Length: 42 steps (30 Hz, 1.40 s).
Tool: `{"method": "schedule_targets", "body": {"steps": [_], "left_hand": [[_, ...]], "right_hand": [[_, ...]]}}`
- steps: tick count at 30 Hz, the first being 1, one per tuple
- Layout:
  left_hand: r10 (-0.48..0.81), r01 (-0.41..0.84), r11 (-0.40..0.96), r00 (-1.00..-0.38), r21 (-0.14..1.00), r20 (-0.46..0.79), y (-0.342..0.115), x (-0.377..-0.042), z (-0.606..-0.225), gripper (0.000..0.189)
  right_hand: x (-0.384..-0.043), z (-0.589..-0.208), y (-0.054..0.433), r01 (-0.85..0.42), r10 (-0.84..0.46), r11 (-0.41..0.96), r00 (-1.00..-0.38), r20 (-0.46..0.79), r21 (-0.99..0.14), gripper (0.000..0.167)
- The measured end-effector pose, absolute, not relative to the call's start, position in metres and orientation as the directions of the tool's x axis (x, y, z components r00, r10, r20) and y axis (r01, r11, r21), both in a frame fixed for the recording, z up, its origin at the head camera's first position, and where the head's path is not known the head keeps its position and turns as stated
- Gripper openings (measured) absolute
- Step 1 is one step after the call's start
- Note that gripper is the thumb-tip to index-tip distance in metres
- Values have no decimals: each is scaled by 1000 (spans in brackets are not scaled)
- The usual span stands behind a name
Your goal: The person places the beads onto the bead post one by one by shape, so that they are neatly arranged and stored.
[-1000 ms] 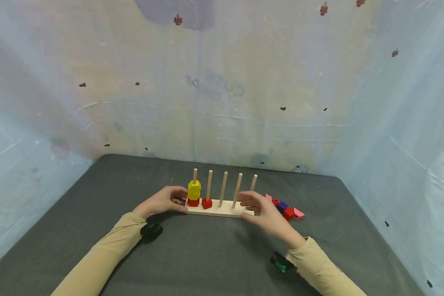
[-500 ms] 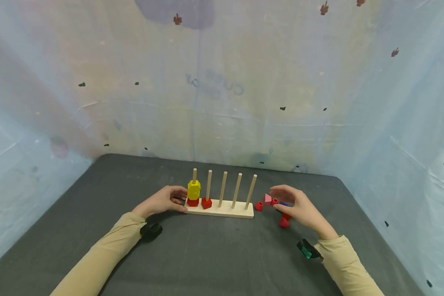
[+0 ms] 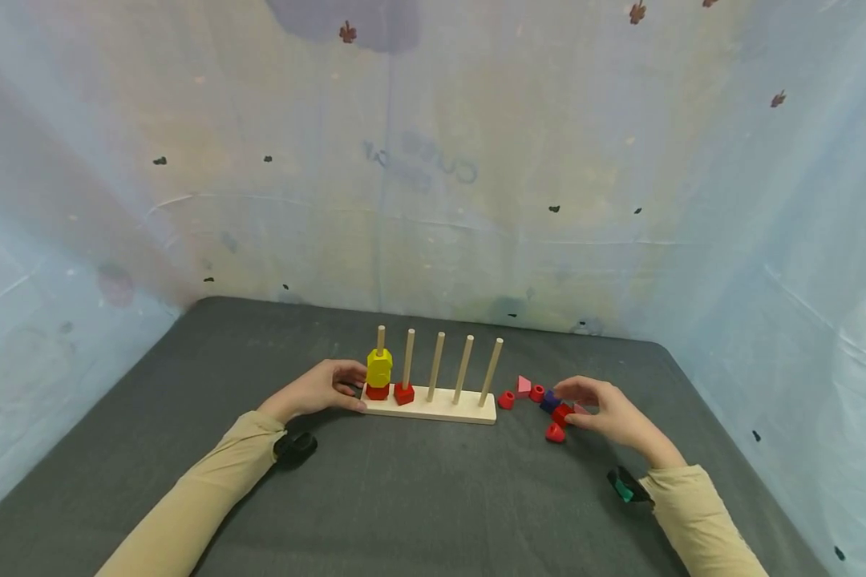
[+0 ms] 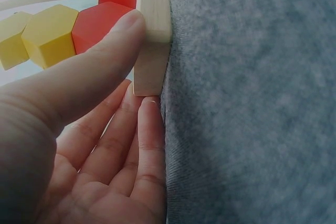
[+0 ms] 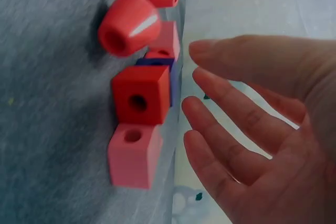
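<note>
A wooden peg stand (image 3: pixel 433 407) with several upright pegs stands on the dark table. Its leftmost peg carries yellow hexagonal beads (image 3: pixel 378 369) above a red bead (image 3: pixel 378 393). A red block bead (image 3: pixel 404 394) sits at the foot of the second peg. My left hand (image 3: pixel 322 390) holds the stand's left end, thumb at the front corner and fingertips against the end. My right hand (image 3: pixel 616 415) hovers with spread fingers, holding nothing, beside loose beads: a red cube (image 5: pixel 139 95), a pink block (image 5: pixel 134 156), a dark blue block (image 3: pixel 550 401) and a rounded red bead (image 5: pixel 128 24).
Farther left in the loose group lie a pink bead (image 3: pixel 523 387) and two small red beads, one (image 3: pixel 506 400) close to the stand's right end. Behind the table (image 3: pixel 418 497) hangs a pale patterned sheet (image 3: pixel 433 200).
My right hand has moved right, from the stand's right end to the loose beads, uncovering that end. My left hand stays on the stand, and the beads on the pegs are unchanged.
</note>
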<state>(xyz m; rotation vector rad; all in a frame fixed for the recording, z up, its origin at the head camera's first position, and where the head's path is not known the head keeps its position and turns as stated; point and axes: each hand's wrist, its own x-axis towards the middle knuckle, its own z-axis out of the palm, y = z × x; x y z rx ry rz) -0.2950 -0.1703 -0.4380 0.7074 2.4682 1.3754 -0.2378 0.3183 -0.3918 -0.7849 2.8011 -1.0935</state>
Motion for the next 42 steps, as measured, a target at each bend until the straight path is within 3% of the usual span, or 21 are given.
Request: {"method": "schedule_targets", "body": {"steps": [10, 42], "left_hand": [[527, 314, 418, -848, 852, 55, -171, -295, -435, 58], [522, 339, 429, -850, 837, 76, -170, -291, -442, 57]], "right_hand": [[-244, -404, 324, -461, -429, 705, -882, 194, -538, 39], [-241, -413, 320, -471, -419, 761, -882, 216, -447, 27]]}}
